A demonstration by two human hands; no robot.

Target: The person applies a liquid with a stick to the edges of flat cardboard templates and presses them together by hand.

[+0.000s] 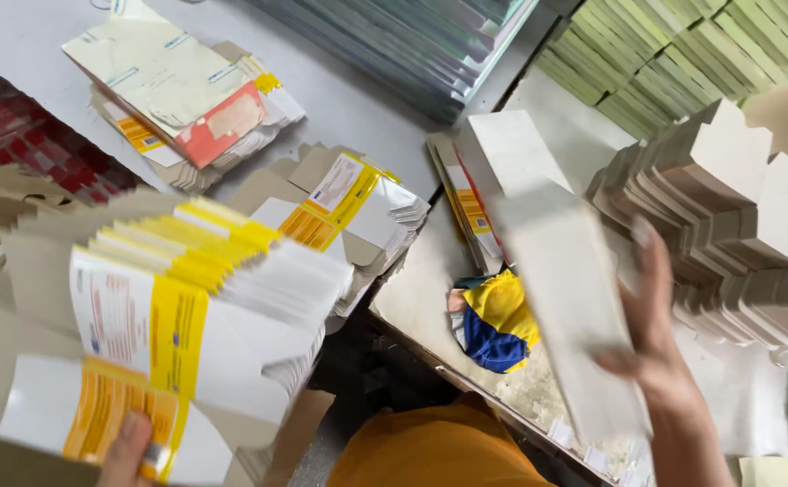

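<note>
fingers (651, 271) of r hand (651, 352) wrapped on blurred white carton (561, 298), held over table (412, 298) | l hand (128, 451) pinches fanned stack of flat cartons (186, 307) w/ yellow bands at its lower edge | done: folded cartons (728, 234) piled at right | left: big fan + more flats (349, 207) lying behind

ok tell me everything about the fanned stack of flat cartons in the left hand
The fanned stack of flat white-and-yellow cardboard cartons is unfolded box blanks, white with yellow bands, orange panels and fine print, grey-brown on the inside. They overlap like spread cards, tilted up to the right. The left hand pinches the bottom edge, thumb on the front carton. More such blanks lie behind.
</note>
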